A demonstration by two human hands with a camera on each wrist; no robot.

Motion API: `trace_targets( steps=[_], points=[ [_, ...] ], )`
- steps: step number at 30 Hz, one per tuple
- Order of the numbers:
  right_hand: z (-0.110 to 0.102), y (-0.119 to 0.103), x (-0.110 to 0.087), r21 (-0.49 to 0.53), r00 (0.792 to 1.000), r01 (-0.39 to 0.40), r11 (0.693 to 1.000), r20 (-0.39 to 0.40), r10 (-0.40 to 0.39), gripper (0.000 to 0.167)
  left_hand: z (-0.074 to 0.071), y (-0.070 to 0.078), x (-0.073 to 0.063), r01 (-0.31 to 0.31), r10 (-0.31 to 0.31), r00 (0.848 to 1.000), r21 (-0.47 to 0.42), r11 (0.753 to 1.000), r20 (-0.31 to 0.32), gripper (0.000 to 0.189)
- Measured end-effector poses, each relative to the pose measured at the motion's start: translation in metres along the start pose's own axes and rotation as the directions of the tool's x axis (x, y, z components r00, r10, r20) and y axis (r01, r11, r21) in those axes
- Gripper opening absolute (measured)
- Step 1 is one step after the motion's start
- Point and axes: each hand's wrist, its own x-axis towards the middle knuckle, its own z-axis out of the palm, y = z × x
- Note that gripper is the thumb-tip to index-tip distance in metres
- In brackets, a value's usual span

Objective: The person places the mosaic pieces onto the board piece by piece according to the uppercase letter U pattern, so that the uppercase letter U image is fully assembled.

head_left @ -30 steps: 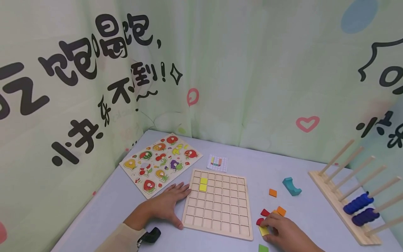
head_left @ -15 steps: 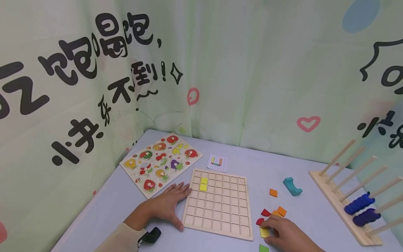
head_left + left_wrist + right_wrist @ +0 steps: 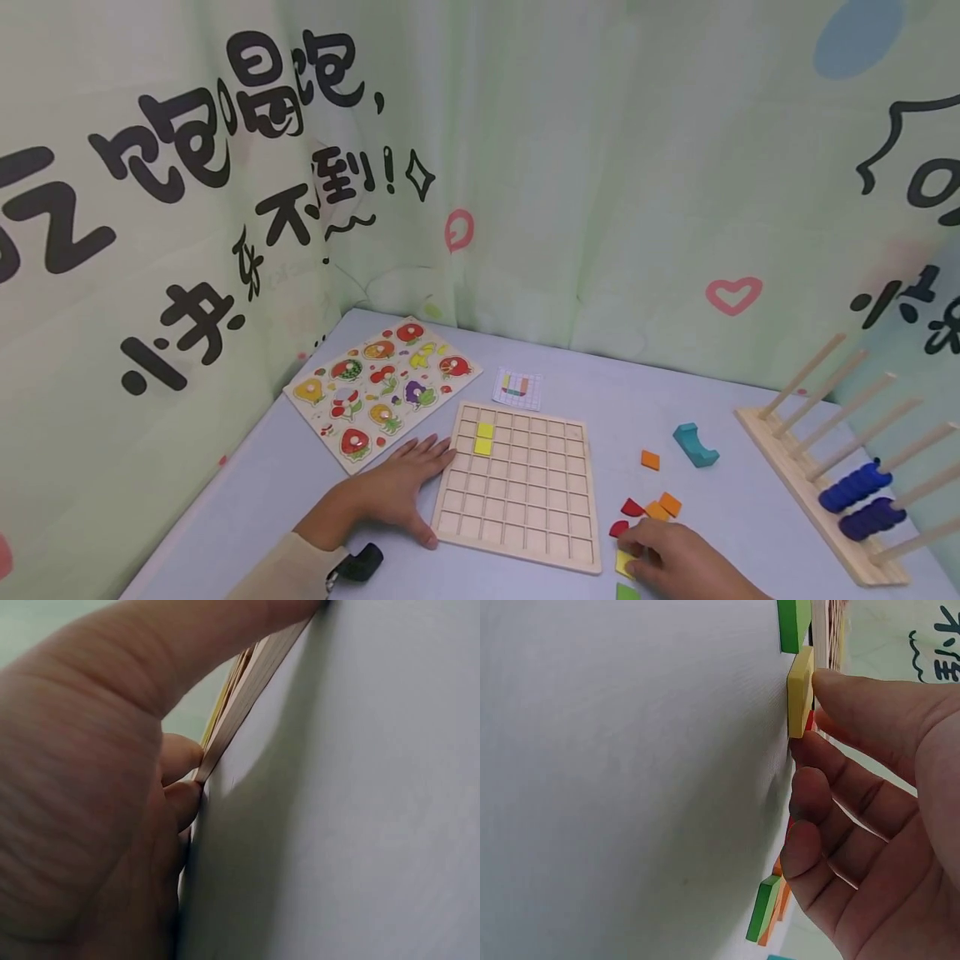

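So over the last half second the right hand has shifted slightly toward the person, and the yellow tile has slid with it, thumb and index finger on it in what looks like a pinch, though I can't tell if it's lifted at all. It's just off the right side of the board, near a red piece. Left hand hasn't really budged, fingers spread along the board's left edge, so I'd guess this is a pick-up in progress, with only two yellow squares in the grid.
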Motion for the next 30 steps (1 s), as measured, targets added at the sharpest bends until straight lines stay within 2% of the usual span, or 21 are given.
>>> trace_targets(
  steps=[6, 11, 15, 25, 30],
  points=[
    [0.0006, -0.001, -0.0009, -0.012, 1.0, -0.013, 1.0, 0.02, 0.013, 0.032, -0.0034, 0.003, -0.0017, 0.0, 0.0, 1.0, -0.006, 1.0, -0.001, 0.127],
    [-0.0001, -0.0034, -0.0004, -0.076, 1.0, -0.027, 0.997, 0.014, 0.028, 0.027, -0.0018, 0.0028, -0.0025, 0.0, 0.0, 1.0, -0.008, 1.0, -0.002, 0.128],
    [0.0004, -0.0019, -0.0006, -0.089, 1.0, -0.013, 0.996, 0.02, 0.015, 0.026, -0.0014, 0.0031, -0.0023, 0.0, 0.0, 1.0, -0.012, 1.0, 0.002, 0.128],
    [-0.0033, -0.0009, 0.0016, -0.051, 0.999, 0.037, 0.998, 0.015, -0.037, 0.025, -0.0063, 0.0063, -0.0016, 0.019, -0.019, 1.0, -0.017, 1.0, -0.002, 0.128],
    [-0.004, -0.0022, 0.0013, -0.022, 0.994, 0.109, 0.994, -0.029, -0.11, 0.027, -0.0056, 0.0061, -0.0021, 0.022, -0.022, 1.0, -0.019, 1.0, 0.008, 0.128]
  ],
)
